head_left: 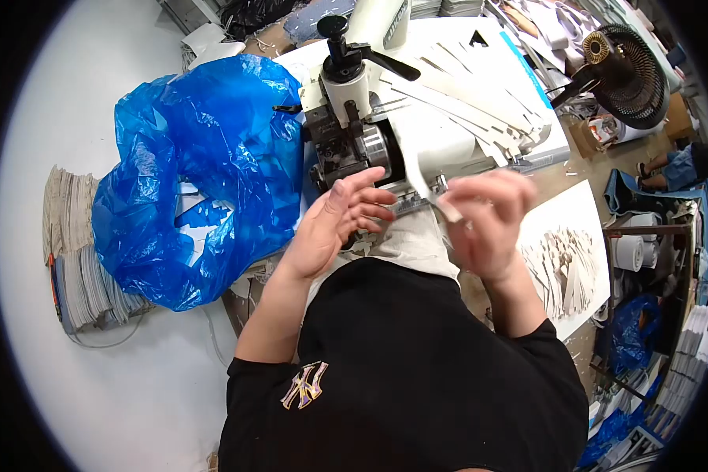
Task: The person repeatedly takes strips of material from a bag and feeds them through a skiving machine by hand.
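Observation:
My left hand [329, 226] is raised in front of the machine [346, 118], fingers spread and nothing held. To its right, my right hand [488, 216] is blurred by motion, its fingers bent round the lower end of a pale strip [417, 169]. That strip runs up beside the machine's round metal wheel [376, 145]. Many thin pale strips [472, 106] lie on the white table [554, 141] behind the machine. More short strips [562, 267] are heaped on a white board [590, 212] at the right.
A large blue plastic bag [204, 141] with white pieces inside stands left of the machine, beside stacked sheets [94, 291]. A black fan [625, 75] stands at the upper right. Another person's legs [676, 169] show at the far right, near a shelf [645, 230] with rolls.

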The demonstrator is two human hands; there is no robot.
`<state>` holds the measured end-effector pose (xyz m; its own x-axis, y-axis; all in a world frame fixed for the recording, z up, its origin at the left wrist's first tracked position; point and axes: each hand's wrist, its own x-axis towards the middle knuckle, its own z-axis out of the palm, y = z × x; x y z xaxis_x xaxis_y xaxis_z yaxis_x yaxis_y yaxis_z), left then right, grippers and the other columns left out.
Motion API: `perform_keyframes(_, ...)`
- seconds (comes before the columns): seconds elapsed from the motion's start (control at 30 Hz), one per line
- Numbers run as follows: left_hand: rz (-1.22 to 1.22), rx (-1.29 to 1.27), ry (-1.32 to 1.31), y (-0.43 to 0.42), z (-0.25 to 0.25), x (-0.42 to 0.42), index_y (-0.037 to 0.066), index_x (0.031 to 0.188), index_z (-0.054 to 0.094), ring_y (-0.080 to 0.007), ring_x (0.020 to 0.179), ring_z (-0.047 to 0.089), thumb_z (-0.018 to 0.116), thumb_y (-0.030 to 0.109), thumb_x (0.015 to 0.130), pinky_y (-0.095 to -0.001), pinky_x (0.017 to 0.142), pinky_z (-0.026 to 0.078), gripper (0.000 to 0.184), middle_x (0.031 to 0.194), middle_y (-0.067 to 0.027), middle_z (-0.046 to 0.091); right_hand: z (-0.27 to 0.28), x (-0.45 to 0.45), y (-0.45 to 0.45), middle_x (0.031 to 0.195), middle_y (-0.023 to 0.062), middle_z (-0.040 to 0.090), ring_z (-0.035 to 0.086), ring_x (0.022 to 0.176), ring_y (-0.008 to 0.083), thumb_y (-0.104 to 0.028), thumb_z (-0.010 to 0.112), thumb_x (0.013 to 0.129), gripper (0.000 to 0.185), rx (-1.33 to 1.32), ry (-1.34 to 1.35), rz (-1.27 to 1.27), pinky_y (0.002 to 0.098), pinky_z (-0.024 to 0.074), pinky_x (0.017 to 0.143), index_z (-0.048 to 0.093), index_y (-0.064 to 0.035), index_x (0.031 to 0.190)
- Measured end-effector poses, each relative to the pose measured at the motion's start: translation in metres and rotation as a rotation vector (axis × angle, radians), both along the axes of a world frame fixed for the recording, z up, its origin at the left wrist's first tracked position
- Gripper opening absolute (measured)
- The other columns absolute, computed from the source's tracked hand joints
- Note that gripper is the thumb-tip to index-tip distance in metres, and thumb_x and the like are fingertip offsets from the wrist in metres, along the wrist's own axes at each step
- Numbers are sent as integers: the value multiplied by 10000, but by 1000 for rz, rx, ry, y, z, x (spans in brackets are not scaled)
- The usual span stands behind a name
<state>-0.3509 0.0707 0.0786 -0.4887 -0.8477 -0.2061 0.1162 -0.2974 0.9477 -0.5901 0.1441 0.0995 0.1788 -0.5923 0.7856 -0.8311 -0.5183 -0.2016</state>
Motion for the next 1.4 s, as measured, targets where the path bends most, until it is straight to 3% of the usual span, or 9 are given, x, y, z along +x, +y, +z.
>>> perform_keyframes(0.07, -32, 336, 435, 18, 18, -8, 1, 1252, 719, -152, 987, 709, 662, 273, 1102, -323, 856, 595, 316, 1150, -107, 740, -4, 31, 17, 1205, 1, 691, 540, 1130, 245, -132, 738, 940, 55, 53, 126, 266, 384, 409, 987, 711, -134, 988)
perform_keyframes(0.1, -22, 336, 432, 23, 18, -3, 1, 1252, 719, -152, 987, 709, 662, 273, 1102, -323, 856, 595, 316, 1150, -107, 740, -5, 40, 22, 1218, -11, 689, 537, 1138, 250, -147, 755, 935, 80, 80, 187, 371, 383, 411, 988, 725, -140, 1009)
perform_keyframes(0.37, 70, -20, -21, 64, 26, 36, -51, 1166, 708, -143, 816, 744, 622, 185, 1115, -270, 743, 617, 256, 989, -140, 781, -10, 50, 8, 1316, 76, 605, 519, 1202, 230, -179, 752, 986, 185, 481, -551, 381, 377, 411, 1058, 712, -66, 1128)
perform_keyframes(0.77, 130, -85, -249, 81, 13, 82, -8, 1084, 752, -148, 835, 731, 741, 37, 1007, -281, 739, 590, 90, 944, -103, 774, -21, 67, -15, 1283, 85, 586, 534, 1198, 211, -60, 756, 965, 126, 676, -823, 536, 338, 426, 1039, 714, -46, 1083)
perform_keyframes(0.87, 342, -797, -623, 79, 10, 96, 80, 1025, 786, -247, 964, 729, 788, -63, 856, -357, 849, 574, 222, 984, -70, 757, -15, 61, -14, 1254, 70, 618, 550, 1177, 234, -38, 789, 909, 140, 555, -539, 672, 348, 438, 1026, 717, -71, 1025)
perform_keyframes(1.0, 680, -1248, -802, 69, 13, 113, 110, 995, 773, -312, 1043, 696, 789, -104, 733, -418, 939, 540, 339, 1001, -59, 740, -8, 88, -5, 1205, 54, 661, 567, 1143, 272, -38, 831, 834, 183, 485, -213, 871, 363, 453, 1005, 712, -103, 956)
perform_keyframes(1.13, 603, -1334, -905, 62, 17, 141, 87, 980, 754, -297, 1038, 695, 764, -72, 767, -440, 973, 518, 266, 1014, -67, 751, -13, 97, -4, 1173, 49, 683, 575, 1135, 298, -54, 855, 801, 219, 541, -99, 874, 385, 465, 996, 704, -111, 949)
perform_keyframes(1.3, 318, -740, -1146, 91, 3, 224, 47, 1008, 755, -303, 1031, 710, 708, -44, 835, -429, 954, 542, 201, 1032, -114, 754, -15, 68, -22, 1225, 94, 658, 584, 1145, 308, -69, 852, 805, 259, 662, -161, 616, 405, 459, 998, 692, -71, 1008)
perform_keyframes(1.4, -31, -96, -1550, 103, -29, 272, 32, 1051, 759, -317, 973, 722, 641, 20, 929, -419, 901, 556, 170, 1039, -148, 750, -31, 40, -37, 1308, 129, 625, 595, 1139, 245, -109, 795, 909, 195, 667, -260, 294, 370, 449, 1001, 680, -37, 1047)
